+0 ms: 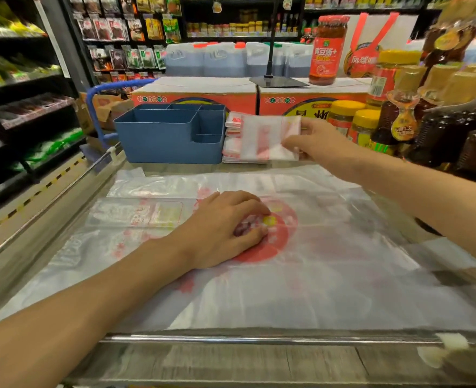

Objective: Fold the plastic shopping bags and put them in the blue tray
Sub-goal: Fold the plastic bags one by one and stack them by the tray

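Legible writing first: red jar (pixel 328 50) on the cartons past the worktop's far edge, label in yellow Chinese characters reading 黄豆酱 with a plus sign. Beside it a white bag with red handles (pixel 371 49) printed 凤球, remainder cut off. Orange cartons (pixel 195 98) with a row of small round green badges, too small to read. Print on the shopping bags red and yellow but blurred, unreadable.

Large flat plastic bag (pixel 301 261) spread over most of the worktop (pixel 231 362), long axis running left to right, parallel to the near edge; handles toward the left edge, red round logo near the centre. Left hand (pixel 228 228) resting on that logo, palm down, fingers curled loosely against the plastic, holding nothing.

Folded bag (pixel 270 138) lifted near the far edge, toward the right, a flat rectangle held nearly upright, broad face toward the camera, long axis roughly vertical. Right hand (pixel 315 144) with its grip pinched on the right edge of that folded bag, thumb in front, fingers behind.

Stack of folded bags (pixel 232 138) lying at the far edge, touching the right wall of the blue tray (pixel 158 141). Blue tray at the far edge left of centre, divided into compartments; no bag visible inside.
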